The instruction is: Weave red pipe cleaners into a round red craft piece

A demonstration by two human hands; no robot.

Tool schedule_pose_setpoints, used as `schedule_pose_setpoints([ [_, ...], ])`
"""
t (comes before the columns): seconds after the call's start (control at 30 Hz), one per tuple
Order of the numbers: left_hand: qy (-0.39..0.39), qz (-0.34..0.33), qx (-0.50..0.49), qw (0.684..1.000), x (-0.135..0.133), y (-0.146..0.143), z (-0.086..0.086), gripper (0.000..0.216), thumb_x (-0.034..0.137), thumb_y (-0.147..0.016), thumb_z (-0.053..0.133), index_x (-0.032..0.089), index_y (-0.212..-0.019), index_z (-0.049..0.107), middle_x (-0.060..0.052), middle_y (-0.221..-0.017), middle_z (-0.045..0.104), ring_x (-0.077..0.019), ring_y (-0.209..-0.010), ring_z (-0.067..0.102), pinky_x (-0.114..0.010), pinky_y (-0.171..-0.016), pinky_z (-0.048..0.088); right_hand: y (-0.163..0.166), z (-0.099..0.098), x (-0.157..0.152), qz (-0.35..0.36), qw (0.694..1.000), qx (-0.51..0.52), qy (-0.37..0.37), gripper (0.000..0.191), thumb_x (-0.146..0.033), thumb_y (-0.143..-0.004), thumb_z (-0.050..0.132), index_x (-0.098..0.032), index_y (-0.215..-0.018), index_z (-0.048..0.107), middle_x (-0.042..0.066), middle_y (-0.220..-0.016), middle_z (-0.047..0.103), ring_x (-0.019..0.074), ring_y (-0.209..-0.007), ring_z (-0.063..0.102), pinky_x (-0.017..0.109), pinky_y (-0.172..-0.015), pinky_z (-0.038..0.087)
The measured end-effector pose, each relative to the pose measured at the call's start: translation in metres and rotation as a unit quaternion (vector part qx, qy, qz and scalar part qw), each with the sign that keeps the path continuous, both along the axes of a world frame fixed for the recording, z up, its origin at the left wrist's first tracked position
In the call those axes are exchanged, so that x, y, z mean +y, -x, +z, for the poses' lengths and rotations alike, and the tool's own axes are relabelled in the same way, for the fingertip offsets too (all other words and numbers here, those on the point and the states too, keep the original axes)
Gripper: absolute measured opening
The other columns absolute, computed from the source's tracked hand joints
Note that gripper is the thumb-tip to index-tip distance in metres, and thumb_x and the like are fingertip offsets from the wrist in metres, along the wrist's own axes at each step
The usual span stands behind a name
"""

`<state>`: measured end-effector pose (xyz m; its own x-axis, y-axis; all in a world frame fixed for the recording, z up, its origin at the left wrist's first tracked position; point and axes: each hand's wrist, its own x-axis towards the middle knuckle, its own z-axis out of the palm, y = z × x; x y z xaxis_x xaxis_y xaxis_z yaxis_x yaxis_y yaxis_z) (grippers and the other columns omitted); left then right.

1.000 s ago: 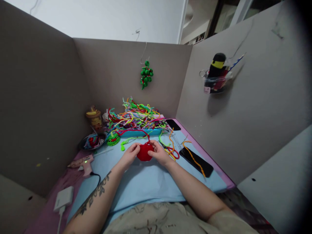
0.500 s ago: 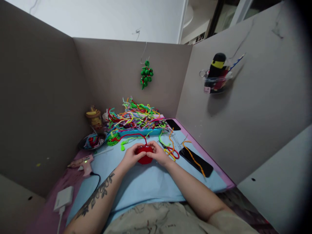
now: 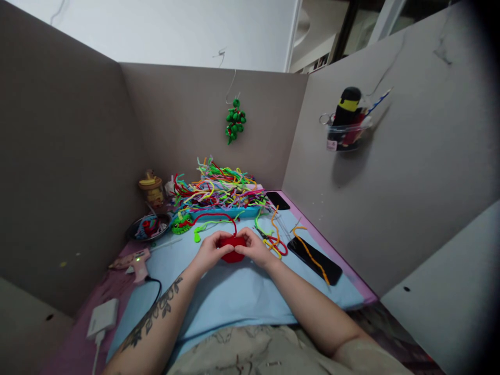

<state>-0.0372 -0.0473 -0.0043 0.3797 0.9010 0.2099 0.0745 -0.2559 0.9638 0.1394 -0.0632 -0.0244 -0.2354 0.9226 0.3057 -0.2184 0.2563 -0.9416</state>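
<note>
Between my two hands is a round red fuzzy piece (image 3: 233, 255), apparently made of pipe cleaner. My left hand (image 3: 212, 252) grips its left side, thumb on the near face and fingers behind. On the right side my right hand (image 3: 253, 249) holds it the same way, and the two thumb tips come close together. A red pipe cleaner strand (image 3: 214, 214) rises from the top of the piece and curves off to the left. It reaches toward a green fuzzy piece with eyes (image 3: 182, 223). The fingertips behind the red piece are partly hidden.
A blue tray (image 3: 224, 212) heaped with colourful pipe cleaners stands at the back. Scissors (image 3: 282, 246) and a phone (image 3: 315, 260) with an orange strand lie right. Left are a pink glue gun (image 3: 137, 263), a metal bowl (image 3: 135, 233) and a white charger (image 3: 102, 318). Grey panels enclose the table.
Very little differs: both hands keep their hold on the red piece, with only a slight shift of the fingers. The red strand's arch leans marginally differently.
</note>
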Motion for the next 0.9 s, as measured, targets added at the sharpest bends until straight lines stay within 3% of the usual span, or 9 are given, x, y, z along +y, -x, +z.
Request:
schedule_pose_setpoints([
  [0.23, -0.011, 0.015, -0.036, 0.999, 0.004, -0.001, -0.002, 0.047, 0.034, -0.07, 0.071, 0.015, -0.11, 0.057, -0.008, -0.093, 0.067, -0.0212, -0.084, 0.063, -0.034, -0.078, 0.049, 0.001, -0.001, 0.005, -0.018, 0.998, 0.055, 0.009, 0.04, -0.022, -0.065, 0.077, -0.024, -0.097, 0.053, -0.001, -0.09, 0.061, 0.0148, -0.084, 0.058, 0.027, -0.076, 0.043],
  [0.37, 0.033, 0.0, -0.086, 0.996, 0.004, -0.003, -0.003, 0.052, 0.038, -0.072, 0.069, 0.017, -0.116, 0.052, -0.01, -0.106, 0.064, -0.0224, -0.094, 0.062, -0.034, -0.08, 0.049, -0.003, 0.001, 0.01, -0.031, 0.985, 0.155, 0.067, 0.047, -0.027, -0.061, 0.08, -0.024, -0.097, 0.051, 0.0, -0.087, 0.064, 0.0162, -0.077, 0.061, 0.028, -0.07, 0.047],
  [0.47, 0.036, -0.033, -0.083, 0.995, 0.003, -0.004, -0.003, 0.056, 0.034, -0.07, 0.072, 0.018, -0.119, 0.05, -0.009, -0.102, 0.064, -0.0208, -0.09, 0.062, -0.032, -0.078, 0.048, -0.008, 0.007, 0.012, -0.018, 0.971, 0.21, 0.111, 0.049, -0.029, -0.06, 0.081, -0.023, -0.099, 0.051, 0.001, -0.088, 0.066, 0.0169, -0.073, 0.063, 0.028, -0.067, 0.049],
  [0.7, 0.03, -0.038, -0.076, 0.996, -0.002, -0.002, 0.003, 0.053, 0.035, -0.071, 0.072, 0.017, -0.119, 0.054, -0.003, -0.081, 0.063, -0.0159, -0.074, 0.059, -0.027, -0.07, 0.046, -0.012, 0.01, 0.009, 0.033, 0.965, 0.189, 0.179, 0.045, -0.047, -0.057, 0.081, -0.019, -0.085, 0.059, 0.003, -0.078, 0.068, 0.0175, -0.068, 0.064, 0.028, -0.062, 0.048],
  [0.9, 0.08, -0.084, -0.06, 0.991, -0.003, 0.001, 0.007, 0.05, 0.036, -0.069, 0.074, 0.018, -0.114, 0.062, -0.009, -0.107, 0.067, -0.0215, -0.092, 0.062, -0.034, -0.084, 0.046, -0.01, 0.007, 0.009, 0.012, 0.963, 0.17, 0.21, 0.041, -0.046, -0.056, 0.081, -0.017, -0.075, 0.059, -0.001, -0.063, 0.062, 0.0118, -0.054, 0.055, 0.023, -0.052, 0.042],
])
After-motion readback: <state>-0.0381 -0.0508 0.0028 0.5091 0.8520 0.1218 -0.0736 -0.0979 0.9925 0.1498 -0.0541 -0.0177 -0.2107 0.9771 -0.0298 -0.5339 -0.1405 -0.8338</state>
